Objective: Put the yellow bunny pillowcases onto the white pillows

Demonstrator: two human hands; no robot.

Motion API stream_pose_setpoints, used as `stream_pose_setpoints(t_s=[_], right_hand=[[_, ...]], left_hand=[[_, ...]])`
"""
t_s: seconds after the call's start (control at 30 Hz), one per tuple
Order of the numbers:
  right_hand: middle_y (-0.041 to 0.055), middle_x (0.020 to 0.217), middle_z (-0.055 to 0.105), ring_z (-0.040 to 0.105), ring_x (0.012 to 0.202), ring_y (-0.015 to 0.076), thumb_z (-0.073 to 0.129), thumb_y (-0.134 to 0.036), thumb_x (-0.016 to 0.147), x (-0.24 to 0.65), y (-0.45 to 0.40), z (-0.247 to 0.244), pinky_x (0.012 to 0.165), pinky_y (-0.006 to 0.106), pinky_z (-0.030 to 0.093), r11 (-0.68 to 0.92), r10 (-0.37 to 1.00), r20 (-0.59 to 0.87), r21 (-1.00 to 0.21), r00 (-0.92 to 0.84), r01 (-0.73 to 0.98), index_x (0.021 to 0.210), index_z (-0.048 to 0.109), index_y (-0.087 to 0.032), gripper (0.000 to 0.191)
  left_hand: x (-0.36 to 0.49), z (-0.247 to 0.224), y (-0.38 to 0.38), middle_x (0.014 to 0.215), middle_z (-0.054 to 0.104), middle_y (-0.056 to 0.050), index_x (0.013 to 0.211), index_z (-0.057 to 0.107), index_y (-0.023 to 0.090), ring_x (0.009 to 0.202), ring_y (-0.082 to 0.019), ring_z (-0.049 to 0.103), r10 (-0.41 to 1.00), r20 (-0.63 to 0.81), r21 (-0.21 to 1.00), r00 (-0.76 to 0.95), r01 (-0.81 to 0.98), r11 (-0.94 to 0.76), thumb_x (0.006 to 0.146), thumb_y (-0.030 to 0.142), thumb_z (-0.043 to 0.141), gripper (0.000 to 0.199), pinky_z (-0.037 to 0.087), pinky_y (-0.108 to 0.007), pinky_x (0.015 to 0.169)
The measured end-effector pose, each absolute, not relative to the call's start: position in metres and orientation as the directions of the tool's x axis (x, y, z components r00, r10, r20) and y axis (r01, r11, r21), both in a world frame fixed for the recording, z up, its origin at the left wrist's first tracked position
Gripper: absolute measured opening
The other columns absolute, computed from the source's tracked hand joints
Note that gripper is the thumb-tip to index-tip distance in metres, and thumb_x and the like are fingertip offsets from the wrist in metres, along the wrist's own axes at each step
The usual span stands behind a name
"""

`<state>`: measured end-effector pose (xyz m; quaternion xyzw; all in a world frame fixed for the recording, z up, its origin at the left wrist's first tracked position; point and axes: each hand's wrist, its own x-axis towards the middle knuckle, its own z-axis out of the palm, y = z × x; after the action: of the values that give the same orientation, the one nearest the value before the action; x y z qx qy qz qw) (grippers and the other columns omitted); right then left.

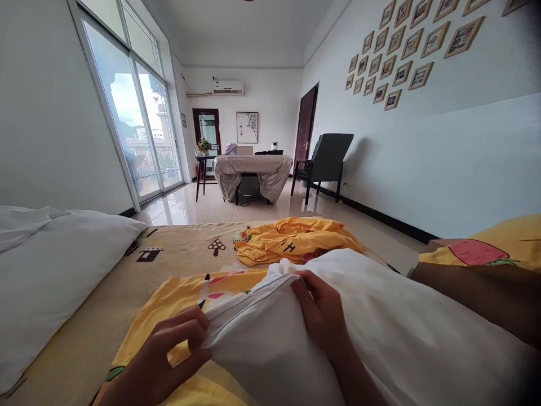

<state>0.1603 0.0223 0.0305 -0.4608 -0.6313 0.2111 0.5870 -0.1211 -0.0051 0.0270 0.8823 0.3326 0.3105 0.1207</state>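
A white pillow (380, 299) lies across the front of the bed, its near end raised toward me. My left hand (173, 344) pinches a corner of its white cloth between thumb and fingers. Further right, my right hand (323, 316) grips the upper edge of the same cloth, fingers curled over it. Under the pillow and my left hand is a flat yellow printed cloth (154, 304) with pink and green patches. Just beyond the pillow lies a crumpled yellow cloth (304, 234) with black lettering.
Another white pillow (54, 270) lies at the left on the beige patterned bed cover (177, 254). A bare leg (473, 293) under yellow printed fabric is at the right. Beyond the bed stand a covered table (253, 163) and a dark chair (329, 155).
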Motion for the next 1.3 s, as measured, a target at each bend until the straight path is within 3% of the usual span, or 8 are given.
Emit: stream_pose_setpoints(t_s=[0.27, 0.5, 0.7, 0.8, 0.87, 1.0, 1.17, 1.3], right_hand=[[0.0012, 0.068, 0.062, 0.053, 0.065, 0.0149, 0.053, -0.041, 0.086, 0.156, 0.014, 0.039, 0.064, 0.025, 0.042, 0.520, 0.797, 0.599, -0.747, 0.080, 0.415, 0.075, 0.064, -0.018, 0.028], [0.0028, 0.079, 0.061, 0.056, 0.075, 0.0145, 0.055, -0.031, 0.088, 0.123, 0.015, 0.020, 0.069, 0.026, 0.045, 0.715, 0.627, 0.776, -0.535, -0.074, 0.451, 0.076, 0.065, -0.020, 0.019], [0.0014, 0.072, 0.065, 0.057, 0.069, 0.0133, 0.051, -0.028, 0.093, 0.101, 0.007, 0.009, 0.069, 0.027, 0.042, 0.806, 0.464, 0.834, -0.258, -0.300, 0.532, 0.079, 0.063, -0.021, 0.020], [0.0001, 0.065, 0.064, 0.055, 0.061, 0.0123, 0.052, -0.027, 0.092, 0.092, 0.003, 0.007, 0.068, 0.028, 0.039, 0.810, 0.446, 0.810, -0.184, -0.381, 0.557, 0.077, 0.062, -0.019, 0.020], [0.0008, 0.067, 0.065, 0.056, 0.065, 0.0132, 0.054, -0.027, 0.091, 0.089, 0.003, 0.008, 0.070, 0.029, 0.039, 0.781, 0.513, 0.761, -0.221, -0.398, 0.584, 0.077, 0.062, -0.019, 0.018], [0.0029, 0.084, 0.069, 0.060, 0.080, 0.0156, 0.060, -0.025, 0.086, 0.094, 0.001, 0.027, 0.078, 0.029, 0.043, 0.685, 0.715, 0.530, -0.402, -0.456, 0.607, 0.087, 0.063, -0.019, 0.007], [0.0134, 0.141, 0.046, 0.041, 0.129, 0.0276, 0.072, -0.039, 0.073, 0.125, -0.006, 0.055, 0.109, 0.044, 0.030, 0.672, 0.716, 0.131, -0.392, -0.685, 0.628, 0.141, 0.038, -0.019, 0.079], [0.0141, 0.153, 0.027, 0.023, 0.141, 0.0301, 0.065, -0.042, 0.079, 0.156, -0.018, 0.057, 0.115, 0.050, 0.016, 0.595, 0.756, -0.066, -0.346, -0.651, 0.725, 0.152, 0.016, -0.021, 0.091]], left_hand=[[-0.106, 0.031, -0.019, 0.073, 0.059, 0.002, 0.067, 0.052, 0.017, 0.087, -0.013, 0.054, 0.597, 0.379, 0.178, 0.708, 0.577, -0.797, 0.091, 0.027, 0.053, 0.026, 0.031, -0.030, 0.094], [-0.131, 0.036, -0.023, 0.082, 0.063, -0.003, 0.075, 0.058, 0.018, 0.080, -0.017, 0.056, 0.842, 0.038, 0.343, 0.538, 0.784, -0.517, 0.086, 0.048, 0.053, 0.033, 0.043, -0.029, 0.076], [-0.108, 0.034, -0.029, 0.134, 0.051, -0.012, 0.128, 0.046, 0.020, 0.119, -0.028, 0.048, 0.917, 0.242, 0.617, 0.316, 0.679, -0.397, 0.069, 0.050, 0.069, 0.070, 0.036, -0.039, 0.101], [-0.087, 0.020, -0.023, 0.115, 0.064, -0.011, 0.112, 0.060, 0.018, 0.108, -0.029, 0.055, 0.934, 0.164, 0.664, 0.317, 0.665, -0.342, 0.071, 0.040, 0.065, 0.047, 0.040, -0.037, 0.092], [-0.081, 0.013, -0.015, 0.094, 0.069, -0.008, 0.090, 0.069, 0.017, 0.093, -0.027, 0.058, 0.933, 0.167, 0.714, 0.319, 0.614, -0.338, 0.074, 0.040, 0.058, 0.030, 0.041, -0.033, 0.083], [-0.084, 0.006, 0.000, 0.072, 0.066, -0.005, 0.074, 0.069, 0.013, 0.074, -0.020, 0.055, 0.902, 0.223, 0.898, 0.369, 0.282, -0.337, 0.075, 0.052, 0.057, 0.042, 0.038, -0.027, 0.068], [-0.084, -0.005, 0.008, 0.065, 0.061, -0.003, 0.076, 0.064, 0.011, 0.057, -0.013, 0.051, 0.967, -0.043, 0.985, 0.250, -0.153, 0.084, 0.059, 0.060, 0.073, 0.053, 0.037, -0.023, 0.052], [-0.082, -0.010, 0.013, 0.063, 0.061, -0.002, 0.082, 0.063, 0.012, 0.053, -0.014, 0.055, 0.960, -0.213, 0.898, 0.183, -0.352, 0.266, 0.052, 0.048, 0.083, 0.050, 0.041, -0.023, 0.048]])
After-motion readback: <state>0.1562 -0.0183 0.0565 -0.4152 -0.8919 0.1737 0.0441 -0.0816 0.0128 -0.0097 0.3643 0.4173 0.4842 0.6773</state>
